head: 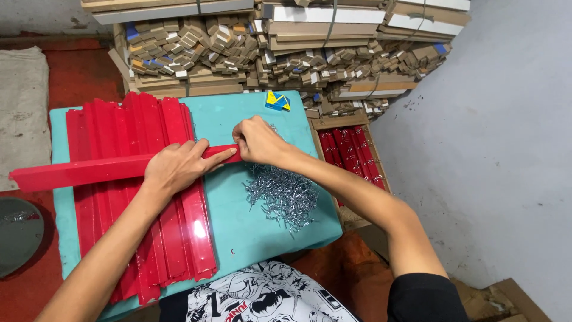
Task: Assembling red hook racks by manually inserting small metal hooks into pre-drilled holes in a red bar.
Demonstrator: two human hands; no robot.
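Even, fairly bright light falls from above, with soft shadows beneath the forearms on the desk (262, 125). A white glare spot sits on the glossy red strips (173, 238) near the viewer. Focus is sharp at the centre. Wide-angle distortion bends the edges, and the right wall (506, 149) looks pale and flat.
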